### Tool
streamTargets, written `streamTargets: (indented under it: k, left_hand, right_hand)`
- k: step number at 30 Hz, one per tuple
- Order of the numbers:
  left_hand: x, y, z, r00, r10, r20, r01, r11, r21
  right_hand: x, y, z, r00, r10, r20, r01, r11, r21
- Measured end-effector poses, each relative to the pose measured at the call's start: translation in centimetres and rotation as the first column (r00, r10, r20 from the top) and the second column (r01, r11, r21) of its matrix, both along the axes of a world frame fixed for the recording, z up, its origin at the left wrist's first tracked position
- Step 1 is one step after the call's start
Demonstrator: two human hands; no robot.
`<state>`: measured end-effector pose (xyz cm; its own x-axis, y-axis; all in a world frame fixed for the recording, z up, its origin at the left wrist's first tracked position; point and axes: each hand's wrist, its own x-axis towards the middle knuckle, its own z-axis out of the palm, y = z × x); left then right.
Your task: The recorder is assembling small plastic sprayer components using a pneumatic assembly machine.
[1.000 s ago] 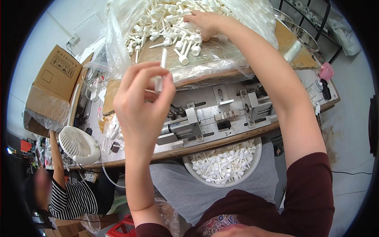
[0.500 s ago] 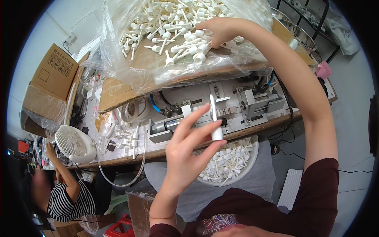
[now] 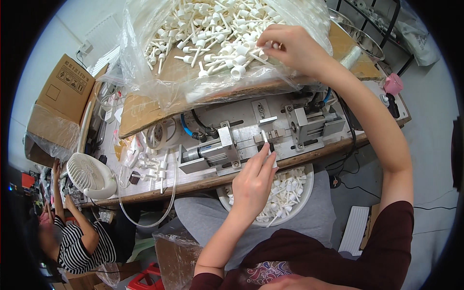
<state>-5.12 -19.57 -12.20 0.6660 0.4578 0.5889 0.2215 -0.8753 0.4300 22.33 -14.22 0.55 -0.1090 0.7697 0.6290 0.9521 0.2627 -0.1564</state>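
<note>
In my left hand [image 3: 253,181], closed by a pinch of thumb and fingers, is a white plastic cap with a stem [image 3: 264,137]. Its stem points away from me, at the small metal block [image 3: 274,136] in the middle of the bench fixture; whether it touches is hard to tell. My right hand [image 3: 290,46] is closed with curled fingers over the near right side of a heap of similar white stemmed caps [image 3: 212,29]. One cap lies right by those fingertips, but what they pinch is hidden.
The heap lies on cardboard [image 3: 164,104] inside a clear plastic bag [image 3: 135,58]. Metal cylinder units [image 3: 208,157] flank the fixture. A bowl [image 3: 309,193] of stemmed caps sits at my lap. Left stand a white fan [image 3: 92,176] and an open carton [image 3: 60,101]; a co-worker [image 3: 87,246] is beyond.
My left hand has moved forward and right, lowering the stemmed cap from mid-air to the fixture. My right hand has drawn back slightly right and its fingers have curled.
</note>
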Motion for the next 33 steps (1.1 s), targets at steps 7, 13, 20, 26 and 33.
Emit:
streamTargets:
  k: [7, 13, 20, 26, 33]
  left_hand:
    - [0.7, 0.7, 0.4, 0.99, 0.038, -0.133, -0.021, 0.992, 0.128]
    - [0.6, 1.2, 0.4, 0.988, 0.059, -0.142, -0.048, 0.996, 0.077]
    - [0.1, 1.5, 0.7, 0.991, 0.007, -0.137, -0.015, 0.998, -0.059]
    - [-1.7, 0.0, 2.6, 0.868, -0.066, 0.493, 0.497, 0.08, -0.864]
    - [-3.9, -0.1, 3.0, 0.949, -0.034, 0.313, 0.28, 0.55, -0.787]
  right_hand:
    - [1.5, -3.0, 0.8, 0.83, 0.096, -0.549, -0.081, 0.995, 0.051]
    - [-1.6, -7.1, 0.7, 0.695, 0.157, -0.701, -0.088, 0.987, 0.133]
    - [-7.7, -12.4, -4.0, 0.22, 0.252, -0.942, -0.261, 0.946, 0.192]
    - [-11.5, -15.4, -8.8, -0.017, 0.112, -0.994, -0.352, 0.929, 0.111]
    - [-11.2, -14.9, -10.4, 0.669, 0.102, -0.736, -0.086, 0.994, 0.06]
